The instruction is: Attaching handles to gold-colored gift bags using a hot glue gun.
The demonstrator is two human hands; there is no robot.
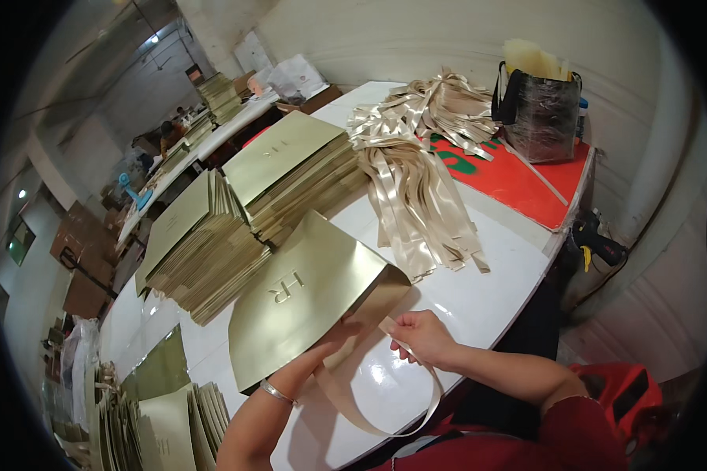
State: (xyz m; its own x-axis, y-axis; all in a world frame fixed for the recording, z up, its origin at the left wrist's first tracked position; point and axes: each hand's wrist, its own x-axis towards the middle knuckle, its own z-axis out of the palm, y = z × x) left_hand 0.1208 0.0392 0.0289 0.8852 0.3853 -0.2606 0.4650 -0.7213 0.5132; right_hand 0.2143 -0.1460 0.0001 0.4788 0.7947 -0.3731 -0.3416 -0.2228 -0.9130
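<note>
A gold paper bag [306, 282] with raised lettering lies on its side before me, its open mouth facing my body. My left hand [343, 334] reaches into that mouth. Its fingers are partly hidden by the upper panel, so its grip cannot be made out. Between thumb and fingers, my right hand [421, 337] pinches one end of a beige satin ribbon [353, 412]. From there the ribbon loops down over the table edge and back up to the bag's mouth beneath my left wrist.
Stacks of flat gold bags [288, 153] stand beyond, with another stack [194, 253] at left and more bags [165, 430] lower left. Cut ribbons [418, 200] lie heaped on the white table [506, 235]. A glue gun [601, 241] hangs at the right edge, near a plastic-wrapped container [542, 118].
</note>
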